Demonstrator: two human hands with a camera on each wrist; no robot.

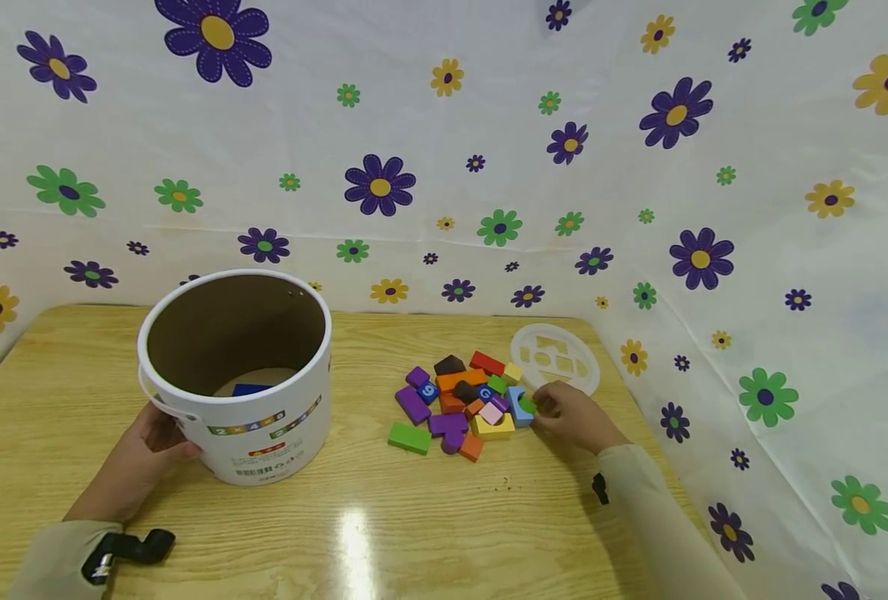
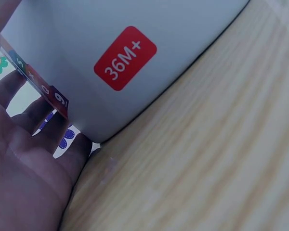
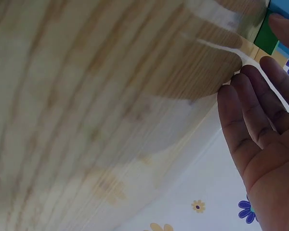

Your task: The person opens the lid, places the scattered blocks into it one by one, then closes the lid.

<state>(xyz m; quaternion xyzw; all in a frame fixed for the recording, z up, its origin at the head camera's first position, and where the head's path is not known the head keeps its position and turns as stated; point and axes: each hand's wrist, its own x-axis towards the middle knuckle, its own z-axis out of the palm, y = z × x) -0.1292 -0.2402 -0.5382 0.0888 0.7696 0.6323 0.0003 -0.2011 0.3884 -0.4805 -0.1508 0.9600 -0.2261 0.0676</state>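
On the left of the head view a white bucket [image 1: 263, 450] stands on the table, its mouth tilted toward me. A blue block [image 1: 251, 389] lies inside it. My left hand [image 1: 147, 454] rests against the bucket's lower left side, thumb on the front; the left wrist view shows its fingers reaching along the wall near the base. My right hand [image 1: 574, 417] is at the right edge of a block pile, its fingertips beside a green piece [image 1: 527, 405] in the notch of a blue block [image 1: 517, 408]. In the right wrist view its fingers are extended, the thumb apart.
Several coloured blocks lie heaped at mid-table, among them a light green block [image 1: 409, 438] and a purple block [image 1: 413, 405]. Behind them lies a white lid [image 1: 589, 358] with cut-out shapes. A flowered cloth [image 1: 413, 125] hangs behind the wooden table [image 1: 428, 525] and along its right side.
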